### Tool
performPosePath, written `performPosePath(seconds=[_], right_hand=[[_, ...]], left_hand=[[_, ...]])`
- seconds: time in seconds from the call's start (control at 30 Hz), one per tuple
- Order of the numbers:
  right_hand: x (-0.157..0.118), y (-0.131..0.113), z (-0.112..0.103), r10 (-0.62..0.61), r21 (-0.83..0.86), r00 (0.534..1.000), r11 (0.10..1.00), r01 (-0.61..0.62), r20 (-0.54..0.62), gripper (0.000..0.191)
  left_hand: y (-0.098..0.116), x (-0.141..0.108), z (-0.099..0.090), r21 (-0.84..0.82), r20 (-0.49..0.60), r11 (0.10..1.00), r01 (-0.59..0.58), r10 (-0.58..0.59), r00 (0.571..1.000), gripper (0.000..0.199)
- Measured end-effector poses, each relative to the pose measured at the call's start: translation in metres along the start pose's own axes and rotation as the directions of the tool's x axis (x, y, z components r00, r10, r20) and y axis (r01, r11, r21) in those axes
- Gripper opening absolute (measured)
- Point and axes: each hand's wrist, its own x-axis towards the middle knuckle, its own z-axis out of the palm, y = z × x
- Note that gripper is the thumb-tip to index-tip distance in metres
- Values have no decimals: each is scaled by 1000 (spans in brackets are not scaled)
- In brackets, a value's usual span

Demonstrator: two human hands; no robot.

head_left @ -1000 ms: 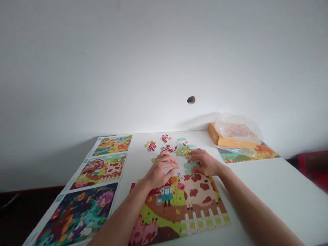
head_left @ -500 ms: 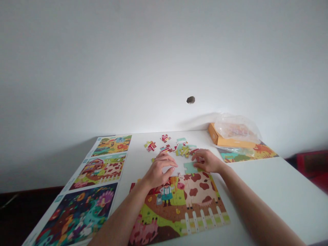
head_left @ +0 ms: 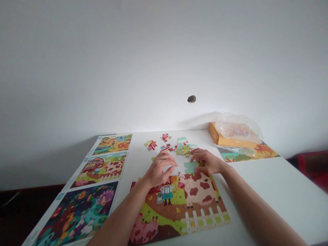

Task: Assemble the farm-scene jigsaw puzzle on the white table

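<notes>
Head view: the right hand (head_left: 208,162) has its thumb and fingers bent down over the right end of a pale green puzzle piece (head_left: 189,167), apparently touching it; whether it pinches the piece or only presses it, I cannot tell. Just to its left, the left hand (head_left: 160,171) is loosely curled, thumb apart from the fingers, with nothing visible in its grasp. The pale piece lies between the two hands, along the far edge of the joined puzzle (head_left: 179,205), which spreads on their near side. It looks like thin, stiff card — light, a little smooth, its knobs likely to bend if forced — so its body edges seem the better hold. Beyond the hands sit loose pieces (head_left: 182,149), some overlapping. Left of the left hand lie printed pictures (head_left: 105,167); beyond and right of the right hand, a clear plastic bag (head_left: 238,124) rests on an orange box (head_left: 230,141) on the table (head_left: 271,191).
</notes>
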Motion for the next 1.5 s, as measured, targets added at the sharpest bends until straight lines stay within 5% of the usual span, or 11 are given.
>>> performPosePath(seconds=[0.47, 0.6, 0.67, 0.73, 0.8, 0.87, 0.97, 1.07, 1.27, 1.4, 1.5], right_hand=[[-1, 3, 1, 29, -23, 999, 999, -29, 28, 39], [-1, -3, 0, 36, -59, 999, 998, -35, 17, 40], [-2, -7, 0, 37, -32, 999, 999, -37, -7, 37], [-1, -10, 1, 76, 53, 997, 996, -75, -24, 32], [0, -11, 6, 137, 193, 990, 972, -131, -16, 21], [3, -10, 13, 207, 329, 978, 926, -183, -38, 14], [11, -8, 26, 353, 447, 919, 860, -244, -176, 17], [16, -8, 33, 424, 394, 852, 871, -292, -306, 21], [16, -12, 27, 195, 76, 838, 980, -183, -510, 20], [14, -18, 24, 139, 62, 861, 990, -125, -489, 17], [14, -24, 24, 141, 67, 900, 990, -124, -412, 15]], left_hand=[[2, 1, 0, 12, 8, 1000, -8, 8, 1000, 20], [-9, -2, 1, 123, -94, 988, 96, -84, 992, 20], [-19, -5, -2, 216, -278, 934, 285, -221, 935, 26], [-27, -9, -6, 287, -453, 799, 528, -372, 810, 32], [-33, -12, -9, 335, -499, 668, 664, -473, 727, 33], [-34, -13, -10, 382, -477, 593, 709, -531, 701, 26], [-29, -11, -6, 444, -417, 561, 698, -561, 715, 19], [-21, -7, -3, 491, -359, 536, 687, -594, 720, 29], [-18, -5, -3, 497, -306, 515, 699, -650, 696, 29], [-23, -5, -1, 378, -299, 615, 692, -626, 720, 21], [-25, -6, 3, 169, -241, 804, 571, -528, 814, 12]])
